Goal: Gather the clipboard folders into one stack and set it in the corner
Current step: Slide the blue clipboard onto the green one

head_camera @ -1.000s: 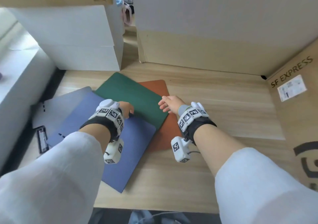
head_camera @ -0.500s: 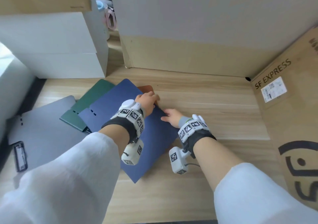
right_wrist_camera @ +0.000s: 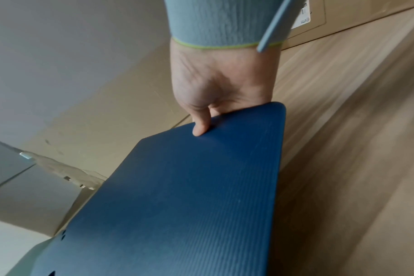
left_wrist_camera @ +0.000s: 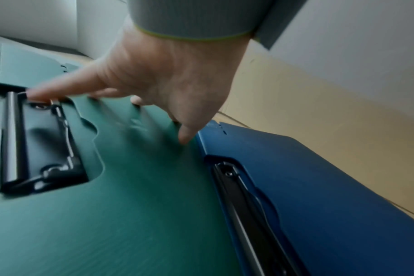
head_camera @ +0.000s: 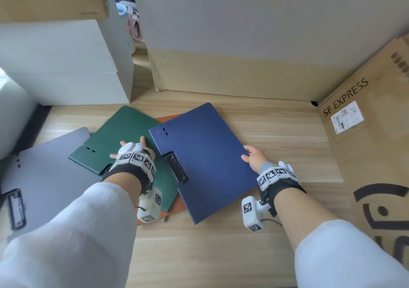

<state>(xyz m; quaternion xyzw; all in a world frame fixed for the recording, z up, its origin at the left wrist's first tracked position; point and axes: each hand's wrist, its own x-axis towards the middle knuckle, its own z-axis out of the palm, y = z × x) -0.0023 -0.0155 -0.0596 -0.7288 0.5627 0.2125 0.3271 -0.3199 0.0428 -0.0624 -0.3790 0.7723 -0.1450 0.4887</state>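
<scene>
A blue clipboard folder [head_camera: 205,155] lies on the wooden table, partly over an orange folder [head_camera: 169,117] and the edge of a green folder [head_camera: 124,137]. My right hand [head_camera: 251,157] grips the blue folder [right_wrist_camera: 177,205] at its right corner, thumb [right_wrist_camera: 201,127] on top and fingers underneath. My left hand [head_camera: 132,149] rests flat on the green folder [left_wrist_camera: 130,186], fingers [left_wrist_camera: 45,94] spread, one near its black clip [left_wrist_camera: 35,145]. The blue folder's clip [head_camera: 177,170] faces the left hand. A grey folder [head_camera: 51,172] lies at the far left.
White boxes [head_camera: 62,66] stand at the back left and a large cardboard box [head_camera: 243,73] along the back. An SF Express carton [head_camera: 365,159] walls the right side, meeting the back box at a corner [head_camera: 314,103]. Bare table [head_camera: 287,137] shows before it.
The blue folder has slid right and turned, uncovering the green one. My left hand left the blue folder's top edge and now lies on the green folder. My right hand holds the blue folder's right corner.
</scene>
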